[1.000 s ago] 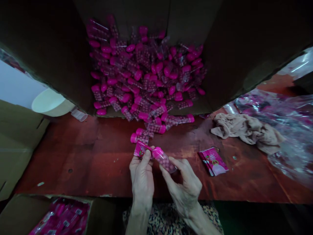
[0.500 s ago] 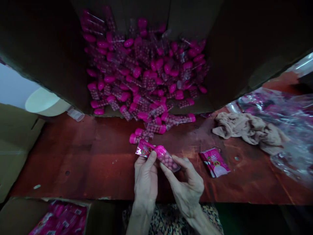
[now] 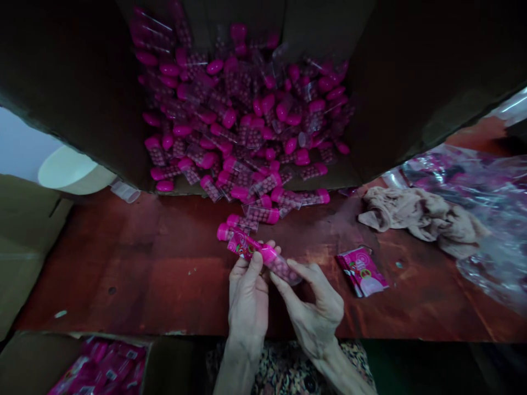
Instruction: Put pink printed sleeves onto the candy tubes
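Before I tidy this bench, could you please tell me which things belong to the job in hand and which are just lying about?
Apparently in use:
bottle, in the right hand
wrapper, in the left hand
bottle pile
wrapper stack
boxed packs

Apparently just lying about:
cloth
bowl
clear cup

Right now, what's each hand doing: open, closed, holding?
Left hand: closed, pinching a printed pink packet.
Right hand: closed, holding a pink-capped bottle by its clear end.

Cannot read the sachet (image 3: 240,243) left of the held tube (image 3: 282,267), too small; see only part of the plastic bag (image 3: 504,219) right of the tube, edge-cropped.
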A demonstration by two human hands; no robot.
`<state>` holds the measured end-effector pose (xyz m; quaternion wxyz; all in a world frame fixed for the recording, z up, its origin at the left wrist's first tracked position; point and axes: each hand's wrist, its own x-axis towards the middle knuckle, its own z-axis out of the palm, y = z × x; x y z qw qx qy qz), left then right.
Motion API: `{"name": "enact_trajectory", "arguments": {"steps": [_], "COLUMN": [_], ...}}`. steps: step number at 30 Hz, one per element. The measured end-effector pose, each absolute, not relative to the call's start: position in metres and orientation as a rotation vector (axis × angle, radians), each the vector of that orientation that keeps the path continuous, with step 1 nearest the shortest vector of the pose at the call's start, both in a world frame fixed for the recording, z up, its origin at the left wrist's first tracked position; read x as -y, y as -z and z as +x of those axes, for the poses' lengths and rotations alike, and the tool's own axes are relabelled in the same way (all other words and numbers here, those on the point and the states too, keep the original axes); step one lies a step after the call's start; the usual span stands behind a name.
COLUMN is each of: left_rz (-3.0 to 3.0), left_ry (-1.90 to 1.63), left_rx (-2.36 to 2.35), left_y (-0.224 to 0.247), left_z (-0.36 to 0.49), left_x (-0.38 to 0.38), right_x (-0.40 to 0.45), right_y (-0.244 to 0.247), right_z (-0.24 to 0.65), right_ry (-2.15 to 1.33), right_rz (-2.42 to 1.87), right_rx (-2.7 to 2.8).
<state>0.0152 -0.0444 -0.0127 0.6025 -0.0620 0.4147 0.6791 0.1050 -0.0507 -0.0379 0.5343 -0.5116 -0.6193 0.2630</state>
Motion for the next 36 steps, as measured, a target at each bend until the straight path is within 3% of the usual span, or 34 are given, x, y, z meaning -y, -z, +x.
{"name": "enact_trajectory", "arguments": {"steps": [9,17,23,29,33,36], "left_rz": [-0.069,-0.052,0.028,0.194,0.425,0.499], "left_ry": [-1.492,-1.459,-1.452,-1.487,-1.438,-1.392], "left_rx": [-0.936,-1.019,-1.070,-1.246,-1.382,-1.228], "left_y": [0.005,0.003,-0.002,-0.002,-0.005,-0.008], "left_z": [0.015,0.024,0.024,0.015,0.008,0.007], "left_x": [0.046,0.052,0.060,0.057,0.056,0.057], "right_x": [0.056,0.071,0.074,0.074,0.074,0.075], "right_y": [0.031,0.039,0.026,0.019,0.017,0.016], "right_z": [0.097,0.093,0.089,0.083,0.082,0.082], "right_ry": [-1.432,-1.146,-1.378,-1.360,-1.591,-1.694], "right_rz": [-1.238,-1.281,-1.205,-1.156,-1.057,-0.947], "right_rx": [0.814,0.952,0.833,0.892,0.704,0.599]}}
